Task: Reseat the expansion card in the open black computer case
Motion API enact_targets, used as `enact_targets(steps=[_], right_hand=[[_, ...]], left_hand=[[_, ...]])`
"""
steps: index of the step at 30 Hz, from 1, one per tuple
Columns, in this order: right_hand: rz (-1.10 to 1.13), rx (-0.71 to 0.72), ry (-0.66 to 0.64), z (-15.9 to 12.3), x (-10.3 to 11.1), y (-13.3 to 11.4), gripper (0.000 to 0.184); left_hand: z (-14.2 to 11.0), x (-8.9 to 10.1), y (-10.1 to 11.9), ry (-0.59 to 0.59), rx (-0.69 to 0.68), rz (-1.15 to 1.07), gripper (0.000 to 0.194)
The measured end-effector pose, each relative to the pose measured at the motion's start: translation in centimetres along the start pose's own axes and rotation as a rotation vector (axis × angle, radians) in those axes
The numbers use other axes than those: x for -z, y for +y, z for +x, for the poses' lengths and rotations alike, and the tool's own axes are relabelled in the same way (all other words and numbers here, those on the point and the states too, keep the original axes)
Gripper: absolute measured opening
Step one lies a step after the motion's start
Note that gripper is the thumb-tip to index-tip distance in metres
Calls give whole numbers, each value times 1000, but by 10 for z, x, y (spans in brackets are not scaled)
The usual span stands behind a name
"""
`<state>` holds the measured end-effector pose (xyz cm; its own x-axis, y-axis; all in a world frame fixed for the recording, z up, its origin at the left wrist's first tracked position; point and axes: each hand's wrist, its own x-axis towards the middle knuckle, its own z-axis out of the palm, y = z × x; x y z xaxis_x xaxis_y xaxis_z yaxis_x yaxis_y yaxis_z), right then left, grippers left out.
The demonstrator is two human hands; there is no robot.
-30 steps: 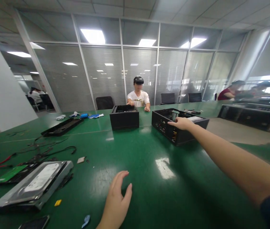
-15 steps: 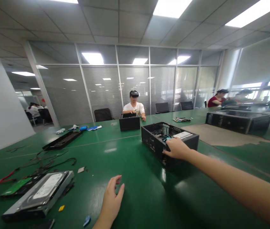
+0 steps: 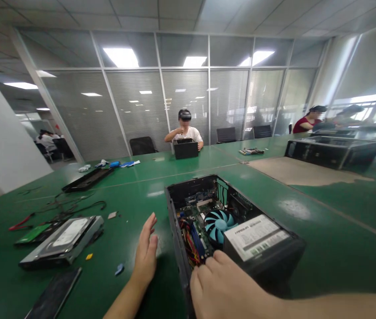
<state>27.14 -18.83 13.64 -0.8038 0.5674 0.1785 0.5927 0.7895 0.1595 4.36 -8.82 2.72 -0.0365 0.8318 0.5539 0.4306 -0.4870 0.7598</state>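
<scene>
Curling over the near end of the open computer case (image 3: pixel 178 248), your right hand (image 3: pixel 223 283) grips it by that edge, fingers bent and close together. Their tips are hidden, so you cannot tell what else they touch. The case lies directly beyond this grip, its long left wall running away from you across the green table (image 3: pixel 324 252). Your left hand (image 3: pixel 146 250) is just beside that wall but apart from it, its fingers raised and the thumb spread a little from them.

Inside the case, a blue fan (image 3: pixel 220 225) sits near the middle, above a circuit board (image 3: pixel 193 215). Coloured wires (image 3: pixel 191 246) run along the left side, near your right hand. A power supply (image 3: pixel 268 259) with a white label takes up the near right part, just beside your right knuckles.

Across the table, a person (image 3: pixel 193 133) sits behind another dark box (image 3: pixel 186 151), whose contents are too small to make out. To your right, a second open case (image 3: pixel 327 153) stands at the far side of a cardboard sheet (image 3: pixel 304 173). At the far left lies a long black tray (image 3: pixel 88 179), its inside too dark to read. Nearer you, a hard drive (image 3: pixel 64 239) lies beside a tangle of cables (image 3: pixel 71 208), well apart from your right hand.
</scene>
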Motion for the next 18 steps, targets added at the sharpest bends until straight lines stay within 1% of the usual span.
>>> enact_targets(steps=[2,4,5,6,8,9,10,11,13,14,16,18], right_hand=[[85,77,-4,0,3,-2,7],[177,149,-52,2,20,12,8],[216,151,-80,7,31,25,11],[239,116,-98,15,43,43,16],[204,-27,-94,39,59,85,27],[148,-103,-84,55,59,108,31],[75,-159,-88,71,53,130,31],[0,-192,-113,88,42,150,29],[-117,-210,-199,114,8,182,25],[-150,-210,-245,123,-11,193,24],[-169,-211,-307,131,-45,207,26],[-154,-211,-326,132,-67,213,28]], left_hand=[[-5,0,13,-10,-122,42,56],[-8,-1,22,-84,-190,67,58],[-10,-2,24,-103,-201,66,59],[-11,-3,25,-118,-207,64,59],[-12,-4,24,-130,-206,63,59],[-13,-4,22,-136,-207,66,58],[-13,-4,19,-147,-211,70,58],[-13,-4,17,-158,-216,75,58],[-13,-3,12,-175,-226,90,58],[-13,-2,9,-183,-231,100,58],[-13,0,5,-200,-230,129,59],[-13,2,1,-218,-226,153,61]])
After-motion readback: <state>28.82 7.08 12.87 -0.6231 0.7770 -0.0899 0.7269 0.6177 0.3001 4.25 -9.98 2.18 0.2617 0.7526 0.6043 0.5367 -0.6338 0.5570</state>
